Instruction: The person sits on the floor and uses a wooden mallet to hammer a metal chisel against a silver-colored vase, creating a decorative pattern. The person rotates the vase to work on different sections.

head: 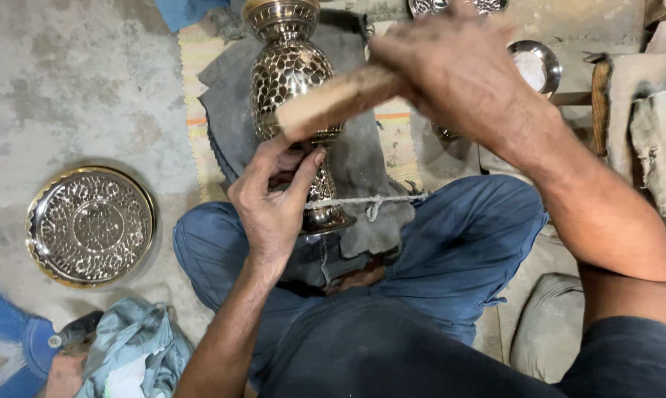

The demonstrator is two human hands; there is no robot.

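Lying tilted across the seated person's lap, the tall patterned brass vase with dark cut-work (pixel 292 81) points its mouth far and its round foot near, resting on a grey cloth (pixel 362 184) over a striped woven mat (pixel 200 110). The left hand (pixel 274 195) sits at the vase's narrow stem, fingers curled and thumb raised, pinching something small against the metal that I cannot make out. The right hand (pixel 451 63) hovers above and to the right, closed tightly around a pale wooden handle (pixel 333 99) that crosses in front of the vase body, blurred. A knotted pale cord (pixel 370 200) runs from the foot to the right over blue trousers (pixel 465 243). On the concrete floor (pixel 75 81) to the left lies a round patterned brass plate (pixel 90 225); near it, crumpled light blue cloth (pixel 134 354). A small steel bowl (pixel 535 66) stands far right.
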